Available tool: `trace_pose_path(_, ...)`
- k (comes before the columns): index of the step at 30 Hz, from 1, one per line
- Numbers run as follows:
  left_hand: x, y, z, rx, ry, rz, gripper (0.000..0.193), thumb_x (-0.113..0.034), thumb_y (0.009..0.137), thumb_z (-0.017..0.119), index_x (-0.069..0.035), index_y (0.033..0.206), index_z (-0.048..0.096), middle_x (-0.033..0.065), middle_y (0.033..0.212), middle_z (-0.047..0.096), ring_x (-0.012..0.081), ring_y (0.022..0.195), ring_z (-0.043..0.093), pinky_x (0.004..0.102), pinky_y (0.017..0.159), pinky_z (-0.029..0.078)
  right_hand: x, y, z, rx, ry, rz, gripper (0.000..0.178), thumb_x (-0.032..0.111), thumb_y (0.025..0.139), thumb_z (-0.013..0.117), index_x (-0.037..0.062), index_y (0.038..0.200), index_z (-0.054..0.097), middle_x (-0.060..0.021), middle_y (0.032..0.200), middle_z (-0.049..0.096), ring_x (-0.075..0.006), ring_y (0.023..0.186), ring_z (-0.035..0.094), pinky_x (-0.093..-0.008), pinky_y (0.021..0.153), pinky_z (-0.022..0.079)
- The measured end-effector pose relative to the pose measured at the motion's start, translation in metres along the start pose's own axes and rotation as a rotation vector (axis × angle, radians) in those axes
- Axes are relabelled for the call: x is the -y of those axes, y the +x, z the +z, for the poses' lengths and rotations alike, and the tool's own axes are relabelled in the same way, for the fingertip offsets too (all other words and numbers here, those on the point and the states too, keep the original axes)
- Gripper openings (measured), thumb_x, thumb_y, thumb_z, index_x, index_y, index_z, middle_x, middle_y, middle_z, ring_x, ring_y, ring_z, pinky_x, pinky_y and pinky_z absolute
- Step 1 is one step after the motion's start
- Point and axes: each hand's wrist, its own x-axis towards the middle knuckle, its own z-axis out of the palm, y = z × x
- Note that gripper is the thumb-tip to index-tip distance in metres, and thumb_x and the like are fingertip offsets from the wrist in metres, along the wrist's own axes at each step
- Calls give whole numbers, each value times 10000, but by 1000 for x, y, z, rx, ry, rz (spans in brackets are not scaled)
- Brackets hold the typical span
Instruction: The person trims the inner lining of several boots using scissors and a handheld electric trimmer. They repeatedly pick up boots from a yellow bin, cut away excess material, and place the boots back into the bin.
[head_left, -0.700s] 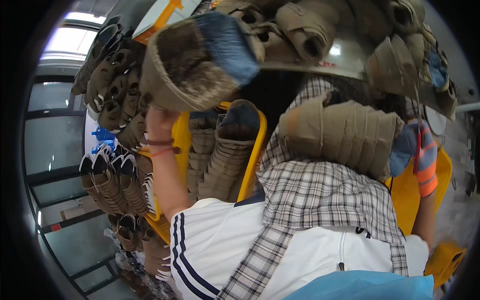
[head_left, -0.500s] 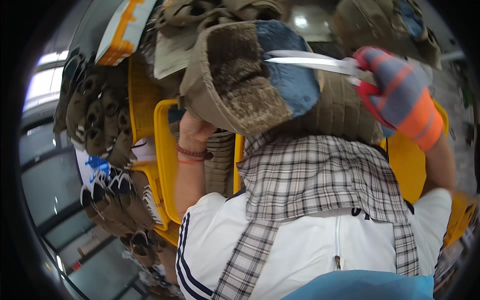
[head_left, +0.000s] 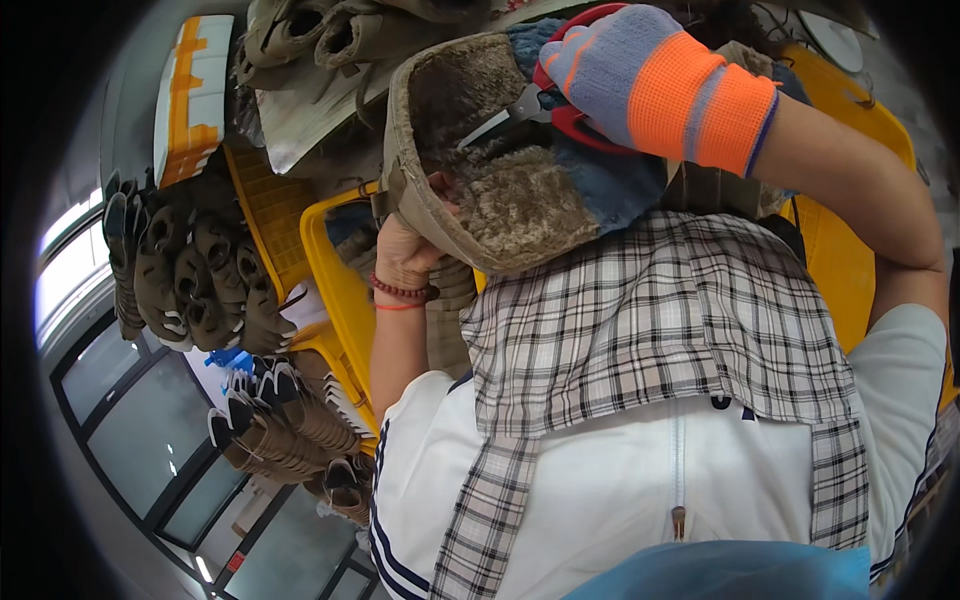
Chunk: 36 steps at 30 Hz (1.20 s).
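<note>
The bare left hand point(head_left: 405, 245) grips the rim of a tan fleece-lined boot point(head_left: 480, 170), fingers curled around it. The right hand point(head_left: 650, 85), in a grey-and-orange glove, closes its fingers on red-handled scissors point(head_left: 560, 110) whose blades reach into the boot, above a yellow plastic crate point(head_left: 335, 280).

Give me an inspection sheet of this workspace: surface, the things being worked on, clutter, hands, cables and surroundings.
Surface: no tabletop seen; work is held over a plaid apron.
Job's things: tan fleece-lined boot, opening toward the camera; red-handled scissors, blades at the lining.
Clutter: yellow plastic crates holding more boots; rows of brown boots at left.
Hands: left hand, bare, grips the boot's rim; right hand, in a grey and orange glove, holds the scissors.
Cables: nothing seen.
Surroundings: glass panels at lower left; white and orange box above.
</note>
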Motion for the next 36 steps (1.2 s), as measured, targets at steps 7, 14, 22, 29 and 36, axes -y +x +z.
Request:
trace_pose_path(7,9,-9,16,-129,-7,83,354,-4,770,659,11,1105,546,114,1045,607,207,877,622,292,750,538,3,4,32,-131,55,0,154,193,691,587,42,700,619,-112,632,618,-251,573,618,-372,508,488)
trace_pose_path(14,2,-1,-9,-91,22,1,364,186,673,590,-3,984,611,72,987,595,164,862,587,232,702,516,-4,-12,-4,-100,-8,-37,181,221,694,612,62,780,630,-107,783,609,-244,714,614,-337,621,482)
trace_pose_path(22,4,-8,14,-181,61,55,376,175,666,607,-9,994,603,68,1003,584,168,834,595,241,689,517,13,-6,1,-145,99,-122,133,217,676,587,97,672,642,-71,644,603,-235,616,609,-341,536,451)
trace_pose_path(29,3,-8,3,-139,12,50,336,78,700,661,4,1021,593,91,1008,577,205,748,635,275,710,536,13,-4,-14,-128,27,-254,136,182,628,600,63,644,663,-85,614,608,-233,581,612,-358,488,460)
trace_pose_path(36,5,-8,7,-173,54,72,325,47,715,669,5,1028,595,93,999,592,203,741,640,276,686,541,11,-1,-23,-11,-31,-329,137,185,621,607,65,648,668,-81,621,616,-235,589,620,-358,484,464)
